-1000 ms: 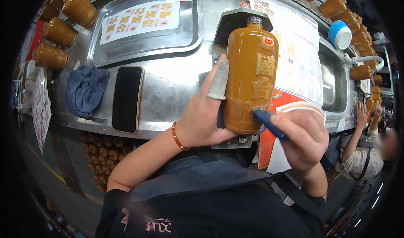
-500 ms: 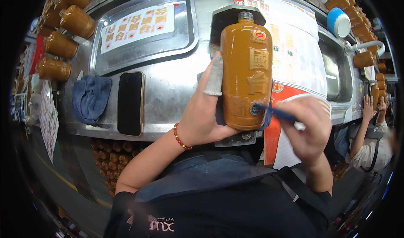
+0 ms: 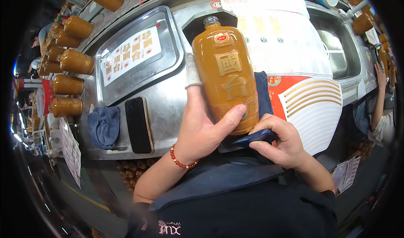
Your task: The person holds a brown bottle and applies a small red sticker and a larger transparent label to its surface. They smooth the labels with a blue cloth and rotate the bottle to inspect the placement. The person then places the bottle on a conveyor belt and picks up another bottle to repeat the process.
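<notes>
A glossy brown bottle point(image 3: 227, 76) with raised gold characters, a small red emblem and a clear threaded neck leans slightly left on a dark angular stand point(image 3: 189, 27). My left hand point(image 3: 202, 124) grips its lower left side; the thumb presses the front near the base, beside a small round green sticker partly covered. A grey cloth cot sleeves one finger along the bottle's side. Closed around a smooth dark blue hand tool point(image 3: 257, 138), my right hand point(image 3: 282, 143) is at the bottle's lower right corner. The tool's exact kind is unclear.
On the left lie a metal tray point(image 3: 174, 57) with a sticker sheet point(image 3: 132, 55), a blue cloth point(image 3: 103, 127) and a phone point(image 3: 139, 125). Sticker sheets point(image 3: 277, 40) and fanned white cards point(image 3: 315, 111) are right, near a sink point(image 3: 336, 40). Brown bottles point(image 3: 76, 61) line the left; another person's hand point(image 3: 381, 74) shows right.
My left thumb has come round onto the bottle's front. My right hand has moved down and left, turning the blue tool from the sticker to the bottle's base. The view has shifted.
</notes>
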Tool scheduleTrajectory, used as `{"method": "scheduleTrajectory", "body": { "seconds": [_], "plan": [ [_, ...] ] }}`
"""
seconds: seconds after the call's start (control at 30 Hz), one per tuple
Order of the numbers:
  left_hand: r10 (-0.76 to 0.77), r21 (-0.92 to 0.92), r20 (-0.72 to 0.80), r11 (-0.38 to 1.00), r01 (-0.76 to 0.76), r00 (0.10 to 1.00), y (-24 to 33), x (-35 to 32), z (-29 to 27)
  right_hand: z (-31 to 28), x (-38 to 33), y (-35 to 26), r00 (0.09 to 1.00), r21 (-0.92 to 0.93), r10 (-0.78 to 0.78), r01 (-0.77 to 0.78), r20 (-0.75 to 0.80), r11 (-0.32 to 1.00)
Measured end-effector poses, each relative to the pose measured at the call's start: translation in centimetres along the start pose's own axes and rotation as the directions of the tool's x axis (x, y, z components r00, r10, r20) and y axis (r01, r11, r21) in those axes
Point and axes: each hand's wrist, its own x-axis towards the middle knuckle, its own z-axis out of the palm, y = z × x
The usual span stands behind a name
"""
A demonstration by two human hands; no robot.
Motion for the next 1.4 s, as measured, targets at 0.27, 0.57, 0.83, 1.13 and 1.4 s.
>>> {"method": "scheduleTrajectory", "body": {
  "seconds": [0.27,0.57,0.83,1.13,1.4],
  "plan": [
    [0.029,0.061,-0.006,0.998,-0.029,1.0,-0.2,0.2,0.3,-0.2,-0.1,1.1,0.998,0.012,-0.055,0.054,0.024,0.998],
    [0.057,0.03,0.024,0.998,-0.058,0.998,-0.5,-0.4,-0.3,-0.6,-0.3,0.7,0.997,0.092,0.048,-0.053,0.056,0.994],
    [0.094,0.086,0.045,0.991,-0.097,0.995,-1.5,-0.7,-0.7,-0.8,-0.2,0.9,0.994,0.106,0.073,-0.082,0.084,0.991],
    [0.068,0.034,0.039,0.997,-0.069,0.997,-1.2,-0.7,-0.9,-2.1,-1.0,0.0,0.976,0.243,0.214,-0.199,-0.036,0.949],
    [0.144,-0.072,-0.015,0.987,-0.145,0.989,-1.5,-0.7,-0.6,-2.2,0.0,-0.1,0.923,0.454,0.344,-0.236,-0.17,0.859]
  ]
}}
